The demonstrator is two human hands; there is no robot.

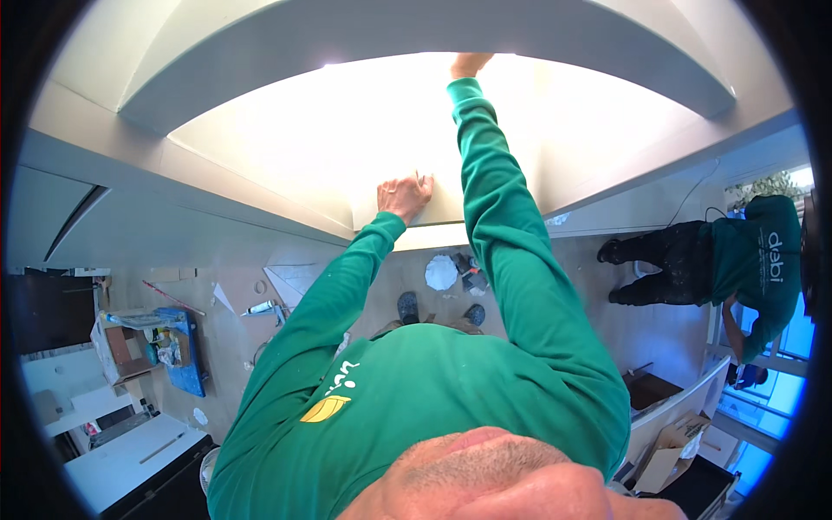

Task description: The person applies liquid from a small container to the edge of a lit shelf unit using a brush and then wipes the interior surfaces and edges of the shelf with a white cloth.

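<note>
My left hand (405, 197) is at the lower edge of a brightly lit white recess (286, 156). Its fingers are curled in against the pale surface, and whatever they may hold is hidden. Farther up, my right hand (471, 65) reaches to the far side of the recess. A grey board (433, 30), bowed by the lens, cuts off its fingers, so their grip does not show. Glare washes out most of the inside of the recess. Green sleeves cover both of my arms.
A person in a green top (758, 260) stands at the right. On the floor below are a caulking gun (260, 308), a round white piece (441, 272) and a blue stand (184, 355). Opened cardboard boxes (672, 451) are at the lower right.
</note>
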